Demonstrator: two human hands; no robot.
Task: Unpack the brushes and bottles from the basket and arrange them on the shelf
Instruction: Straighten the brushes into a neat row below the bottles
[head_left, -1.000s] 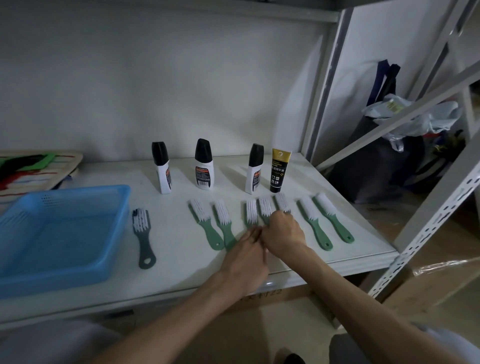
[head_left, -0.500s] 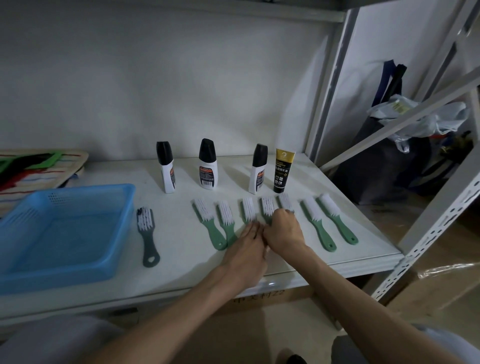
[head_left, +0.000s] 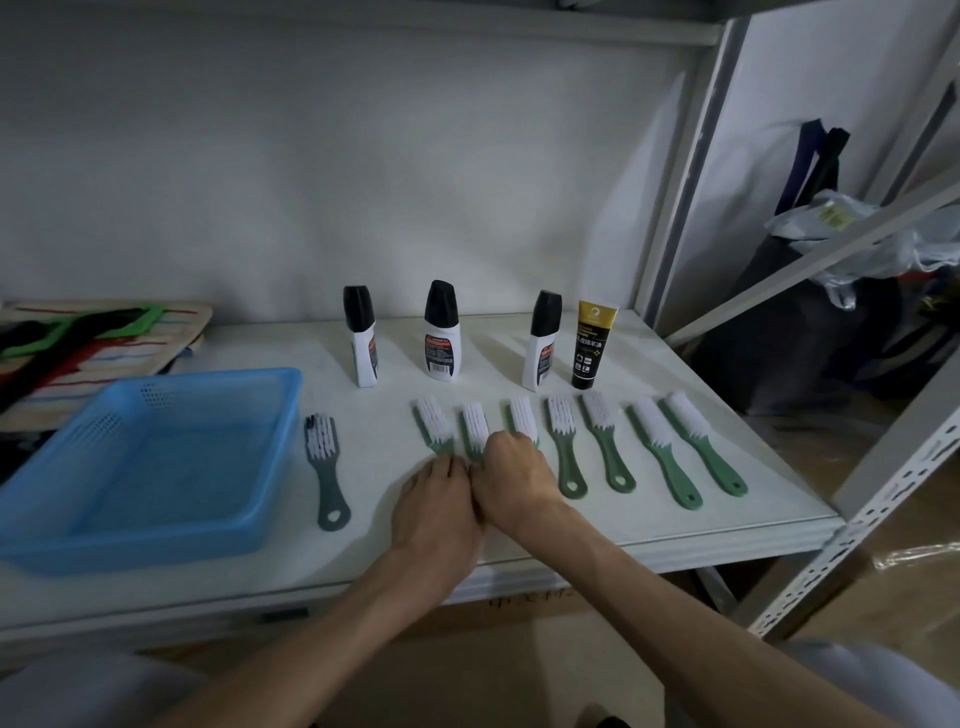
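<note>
We are resting our left hand (head_left: 436, 506) and right hand (head_left: 511, 475), knuckles up, fingers curled, side by side over green brush handles (head_left: 470, 441) near the shelf's (head_left: 727, 499) front edge; actual grip unclear.

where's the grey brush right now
In the head view the grey brush lies flat on the white shelf, left of centre, just right of the blue basket and apart from the row of green brushes to its right.
</note>
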